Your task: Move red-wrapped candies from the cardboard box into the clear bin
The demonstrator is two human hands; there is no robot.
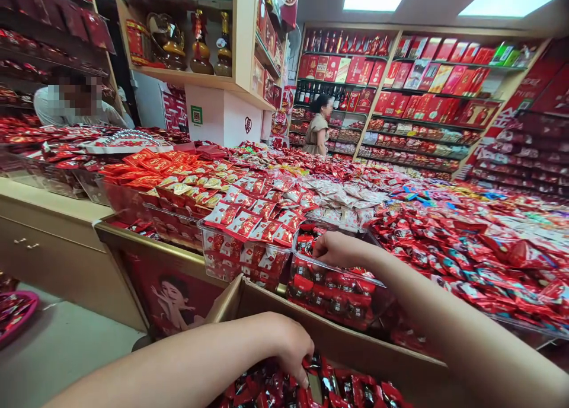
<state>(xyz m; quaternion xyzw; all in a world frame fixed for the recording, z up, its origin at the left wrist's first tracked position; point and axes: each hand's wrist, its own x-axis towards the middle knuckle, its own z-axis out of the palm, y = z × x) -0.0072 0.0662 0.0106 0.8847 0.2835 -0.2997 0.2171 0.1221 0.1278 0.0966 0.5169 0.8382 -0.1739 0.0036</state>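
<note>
My left hand [291, 343] reaches down into an open cardboard box [284, 307] at the bottom of the view. Its fingers and thumb are curled against red and dark wrapped candies [355, 387] in the box; what lies within the grip is hidden. Further up, my right hand [331, 248] dips over the rim of a clear plastic bin [329, 292] filled with red and black candy packets. Those fingers are closed downward among the packets, their tips out of sight. Directly left of it stands another clear bin [246, 254], stacked with red and white packets.
Heaps of wrapped candies [427, 236] spread across the long display. Orange packets [151, 168] lie left of centre. One person [75, 99] is behind the counter at left, another person [317, 129] near the back shelves [395, 88]. A pink basket [22, 319] rests on the floor.
</note>
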